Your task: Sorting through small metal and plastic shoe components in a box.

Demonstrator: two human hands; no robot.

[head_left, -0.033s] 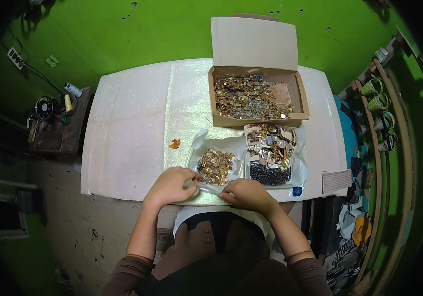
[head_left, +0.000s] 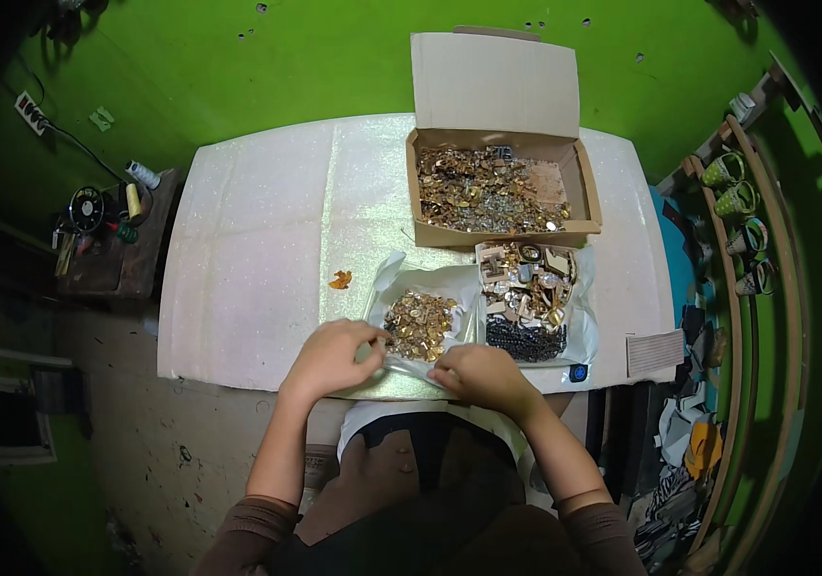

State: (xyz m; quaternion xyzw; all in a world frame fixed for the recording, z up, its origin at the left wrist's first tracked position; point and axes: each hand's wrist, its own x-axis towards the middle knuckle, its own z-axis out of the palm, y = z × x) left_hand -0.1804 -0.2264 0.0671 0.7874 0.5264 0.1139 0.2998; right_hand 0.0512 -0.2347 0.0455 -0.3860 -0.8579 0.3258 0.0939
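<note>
Located on crumpled white plastic near the front edge of the table: a pile of gold-coloured pieces, with the left hand at 8 o'clock, thumb and index finger parted, and the right hand at 4 o'clock, fingers curled, cannot tell whether gripping anything. Placed around the pile: black beads at 3 o'clock, mixed ornaments at 2 o'clock, an amber-coloured piece at 10 o'clock. Set farther out at 1 o'clock: an open cardboard box.
</note>
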